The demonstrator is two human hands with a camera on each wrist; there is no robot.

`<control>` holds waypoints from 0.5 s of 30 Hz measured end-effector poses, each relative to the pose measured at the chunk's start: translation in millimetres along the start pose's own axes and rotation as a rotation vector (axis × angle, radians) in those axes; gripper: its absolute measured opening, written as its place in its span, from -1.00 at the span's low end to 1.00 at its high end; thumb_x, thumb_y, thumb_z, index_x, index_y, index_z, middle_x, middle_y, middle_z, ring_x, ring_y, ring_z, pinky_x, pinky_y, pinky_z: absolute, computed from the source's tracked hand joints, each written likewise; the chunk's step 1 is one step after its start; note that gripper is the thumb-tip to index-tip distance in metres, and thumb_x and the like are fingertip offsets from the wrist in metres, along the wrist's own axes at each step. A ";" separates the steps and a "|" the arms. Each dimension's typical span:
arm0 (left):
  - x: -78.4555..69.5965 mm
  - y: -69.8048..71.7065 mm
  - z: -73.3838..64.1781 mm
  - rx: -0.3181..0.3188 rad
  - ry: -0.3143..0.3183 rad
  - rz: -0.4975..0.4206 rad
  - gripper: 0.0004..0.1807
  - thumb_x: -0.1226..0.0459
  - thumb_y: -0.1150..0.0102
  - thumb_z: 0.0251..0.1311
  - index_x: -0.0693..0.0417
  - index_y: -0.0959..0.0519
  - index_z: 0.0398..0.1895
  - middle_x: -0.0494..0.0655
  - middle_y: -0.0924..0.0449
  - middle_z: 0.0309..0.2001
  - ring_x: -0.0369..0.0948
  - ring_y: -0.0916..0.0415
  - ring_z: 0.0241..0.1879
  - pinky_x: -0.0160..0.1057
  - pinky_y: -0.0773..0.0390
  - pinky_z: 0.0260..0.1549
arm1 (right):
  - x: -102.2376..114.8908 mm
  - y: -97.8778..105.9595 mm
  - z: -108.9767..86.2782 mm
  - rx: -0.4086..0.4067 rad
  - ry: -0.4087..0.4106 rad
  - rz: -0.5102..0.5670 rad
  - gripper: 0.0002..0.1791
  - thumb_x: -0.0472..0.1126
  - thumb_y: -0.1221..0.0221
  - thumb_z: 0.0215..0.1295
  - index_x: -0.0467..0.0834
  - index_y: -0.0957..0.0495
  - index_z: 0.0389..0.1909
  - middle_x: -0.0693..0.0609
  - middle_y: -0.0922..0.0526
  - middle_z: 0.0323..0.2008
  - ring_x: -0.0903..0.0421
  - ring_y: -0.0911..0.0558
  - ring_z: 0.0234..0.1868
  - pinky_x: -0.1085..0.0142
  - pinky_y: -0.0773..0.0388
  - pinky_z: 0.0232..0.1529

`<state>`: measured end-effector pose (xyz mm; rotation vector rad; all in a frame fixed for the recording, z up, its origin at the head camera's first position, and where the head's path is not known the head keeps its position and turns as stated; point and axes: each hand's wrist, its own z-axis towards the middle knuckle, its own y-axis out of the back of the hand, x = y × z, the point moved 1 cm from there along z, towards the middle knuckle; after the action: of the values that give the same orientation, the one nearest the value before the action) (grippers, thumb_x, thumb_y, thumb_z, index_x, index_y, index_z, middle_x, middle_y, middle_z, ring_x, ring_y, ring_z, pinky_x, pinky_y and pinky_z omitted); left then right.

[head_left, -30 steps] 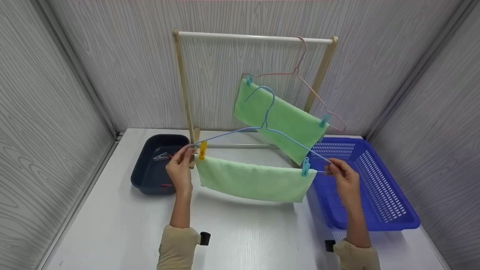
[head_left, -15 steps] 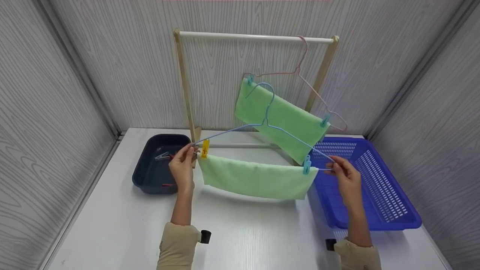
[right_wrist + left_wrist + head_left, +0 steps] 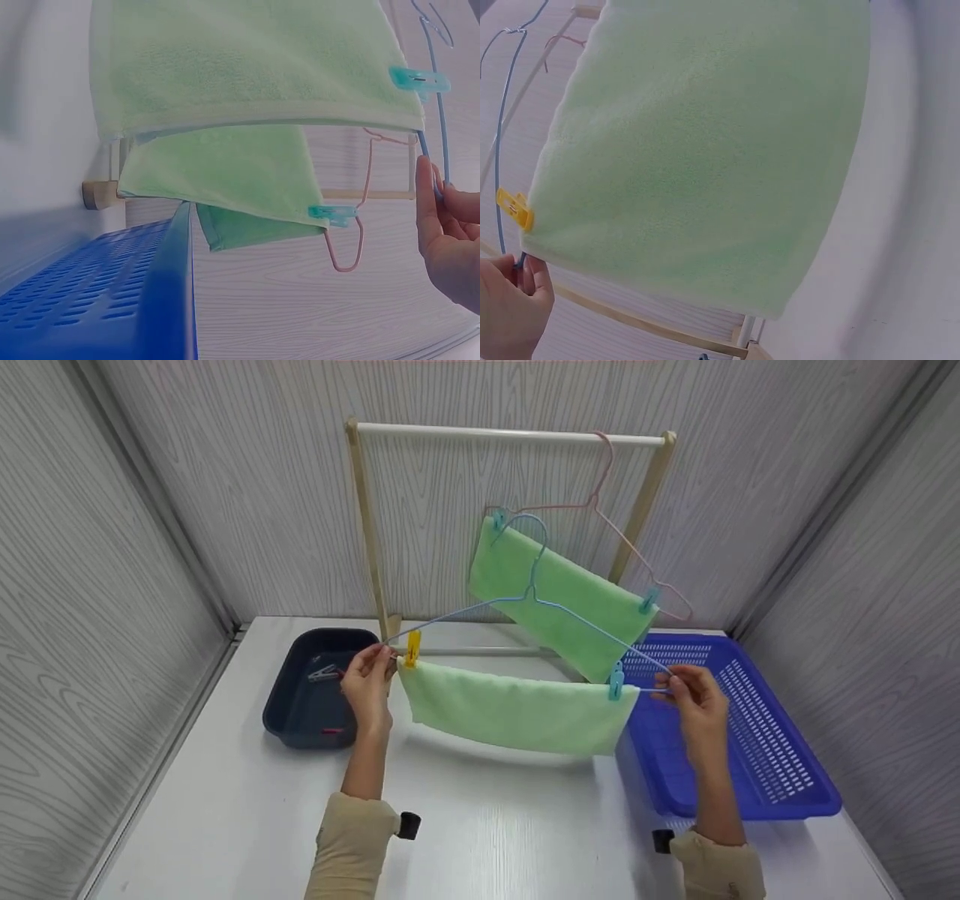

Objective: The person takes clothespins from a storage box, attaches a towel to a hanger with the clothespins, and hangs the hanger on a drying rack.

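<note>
My left hand (image 3: 367,684) pinches the left end of a blue wire hanger (image 3: 532,594), and my right hand (image 3: 696,705) pinches its right end. A light green towel (image 3: 517,709) is draped over the hanger's lower bar. Near my left fingers a yellow clothespin (image 3: 412,649) clips the towel; a teal clothespin (image 3: 616,681) clips it on the right. The hanger is held up in front of the rack, its hook upward and overlapping a second green towel (image 3: 555,592) in the head view. That towel hangs tilted from a pink hanger (image 3: 596,501), with teal clothespins on it.
The rack's white rod (image 3: 480,433) sits between wooden posts and carries the pink hanger. A dark basin (image 3: 281,720) with several clothespins stands at the left. On the right is a blue perforated basket (image 3: 772,735), partly behind my right arm. All stand on a white table (image 3: 495,825).
Both hands have raised the blue hanger and its towel slightly and brought them a little to the right. The pink hanger stays in place on the rod.
</note>
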<state>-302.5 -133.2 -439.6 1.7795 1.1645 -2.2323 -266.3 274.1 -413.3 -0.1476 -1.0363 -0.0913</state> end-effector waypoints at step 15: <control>-3.7 -15.9 13.7 0.031 0.009 -0.034 -0.76 0.49 -0.03 0.23 0.50 -0.42 -0.07 0.29 -0.51 -0.17 -0.16 -0.55 -0.28 -0.25 -0.52 -0.17 | 10.7 -6.1 27.0 -0.013 0.008 0.004 -0.72 -0.38 -0.03 0.31 -0.52 -0.40 -0.06 -0.33 -0.52 -0.21 -0.05 -0.58 -0.22 0.24 -0.56 -0.23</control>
<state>-320.1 -131.3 -427.6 1.7969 1.1764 -2.2756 -284.7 272.5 -390.1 -0.1608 -1.0281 -0.0953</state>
